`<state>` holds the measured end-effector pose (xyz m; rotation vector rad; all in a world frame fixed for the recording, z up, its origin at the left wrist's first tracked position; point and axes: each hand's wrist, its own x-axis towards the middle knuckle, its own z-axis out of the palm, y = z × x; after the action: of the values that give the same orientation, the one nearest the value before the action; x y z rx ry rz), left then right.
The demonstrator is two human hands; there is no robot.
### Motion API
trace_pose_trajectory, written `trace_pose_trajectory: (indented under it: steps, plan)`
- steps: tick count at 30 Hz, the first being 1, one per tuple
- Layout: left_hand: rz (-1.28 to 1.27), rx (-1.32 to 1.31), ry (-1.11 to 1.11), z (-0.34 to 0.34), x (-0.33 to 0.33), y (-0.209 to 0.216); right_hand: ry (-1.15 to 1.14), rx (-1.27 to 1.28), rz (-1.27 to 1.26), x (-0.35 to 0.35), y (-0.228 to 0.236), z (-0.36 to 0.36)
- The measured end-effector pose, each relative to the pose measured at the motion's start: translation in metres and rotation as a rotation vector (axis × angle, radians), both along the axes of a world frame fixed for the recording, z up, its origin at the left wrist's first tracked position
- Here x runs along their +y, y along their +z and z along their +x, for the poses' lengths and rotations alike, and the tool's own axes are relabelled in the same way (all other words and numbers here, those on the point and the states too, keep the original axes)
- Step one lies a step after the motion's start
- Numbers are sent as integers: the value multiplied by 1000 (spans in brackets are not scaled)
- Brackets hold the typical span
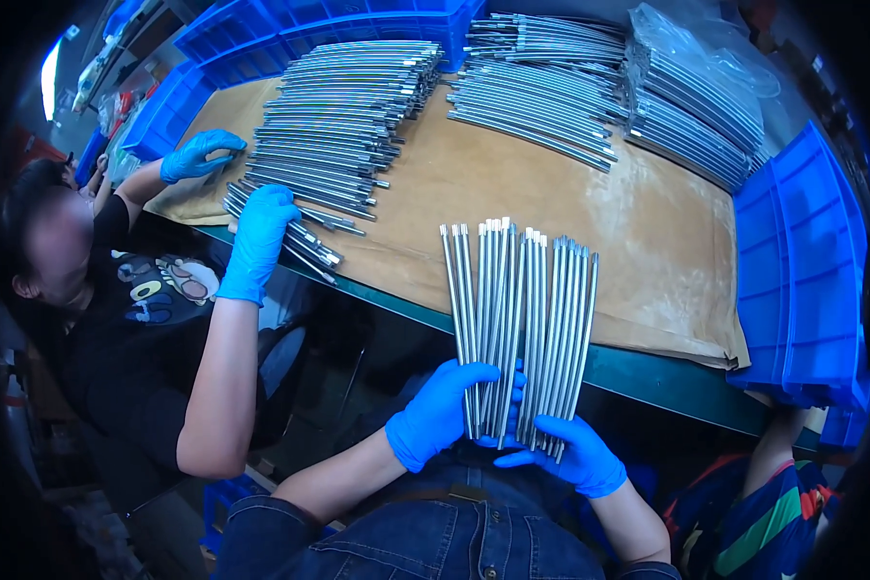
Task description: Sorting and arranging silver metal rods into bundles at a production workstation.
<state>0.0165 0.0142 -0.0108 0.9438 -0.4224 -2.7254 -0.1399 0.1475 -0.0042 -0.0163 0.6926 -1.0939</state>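
My left hand [445, 411], in a blue glove, grips the left side of a bundle of slim silver metal rods [522, 319], thumb across the front. My right hand [575, 452], gloved the same way, closes around the lower right of that bundle. The rods fan upward from my hands, their upper ends over the near edge of the brown-covered table [406, 232]. Some ends show a lighter tip. A narrow gap splits the bundle between my two hands. Parts of my fingers are hidden behind the rods.
A large rod stack [343, 116] lies at the back left, another rod pile [536, 106] at the back, and plastic-wrapped rods [691, 106] beside it. A blue bin [802, 271] stands right. A co-worker's gloved hand [261, 242] holds rods at left; another person's patterned sleeve [773, 522] is lower right.
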Motion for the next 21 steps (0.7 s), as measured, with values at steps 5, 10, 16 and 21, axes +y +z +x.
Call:
trace_pose_trajectory:
  steps: [5,10,16,21]
  plan:
    - [-93,-189,0,-9,3,12,5,8,-2,-1,6,-1]
    - [-32,-23,-1,-7,3,7,37,41,5,2,-3,-2]
    - [265,362,115,-4,4,-9,3,181,32,4,10,1]
    - [288,517,87,3,5,-23,-119,187,56,9,15,2]
